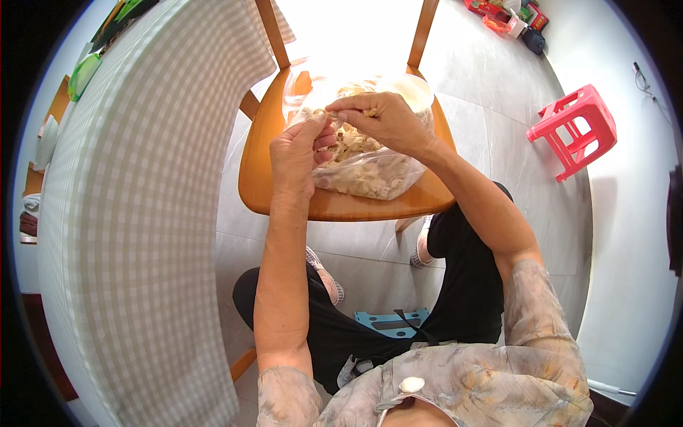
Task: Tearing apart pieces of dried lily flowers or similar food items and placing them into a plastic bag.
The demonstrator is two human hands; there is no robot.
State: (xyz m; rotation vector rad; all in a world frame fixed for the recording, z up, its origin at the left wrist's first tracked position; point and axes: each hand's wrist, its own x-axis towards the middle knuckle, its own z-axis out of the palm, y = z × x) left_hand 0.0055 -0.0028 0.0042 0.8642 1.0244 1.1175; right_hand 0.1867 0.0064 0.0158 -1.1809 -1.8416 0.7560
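Over the seat of a wooden chair (341, 207), my two hands meet fingertip to fingertip. Between the thumb and forefinger of my left hand (300, 143) is a small pale piece (318, 112), partly covered by the fingers. The fingertips of my right hand (392, 121) pinch at the same piece, and a yellowish scrap (370, 112) shows by its curled fingers. Beneath them a transparent plastic bag (392, 179) lies open, holding many pale, dry, papery peelings (355, 143). Behind my right hand stands a white bowl (419, 88), its contents hidden by glare.
On the left runs a table with a checked cloth (155, 160). A pink plastic stool (579, 131) stands on the tiled floor by the right wall. Bags and packages (512, 21) lie at the far right. A blue plastic stool (392, 323) shows between my legs.
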